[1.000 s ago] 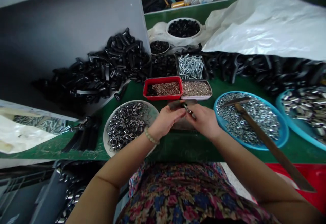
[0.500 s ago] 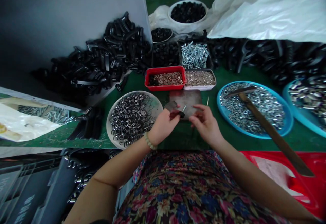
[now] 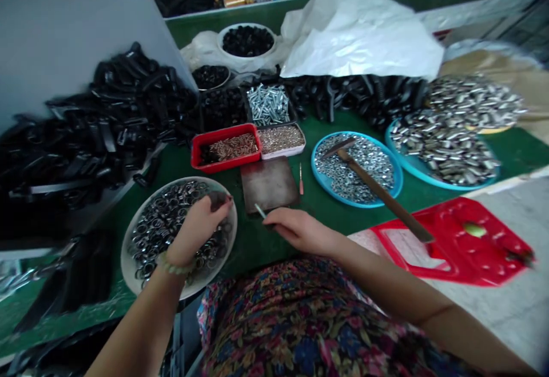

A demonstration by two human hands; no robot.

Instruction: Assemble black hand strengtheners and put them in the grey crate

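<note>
Steel rings [image 3: 160,219]: white bowl [image 3: 125,268], near left.
Left grip [image 3: 198,233]: closed on dark piece [image 3: 219,198].
Right grip [image 3: 302,231]: pinching thin pin [image 3: 259,211].
Next need: probably joining both.

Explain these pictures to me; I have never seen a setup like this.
No machine here: these are a person's two bare hands, filmed by one camera worn on the head, looking down. On a green workbench sit a white plate of metal rings, a red tray of small parts, and a blue dish of washers with a hammer on it. The left hand, over the rings, pinches a dark piece, too blurred to identify. The right hand holds a thin metal pin.
</note>
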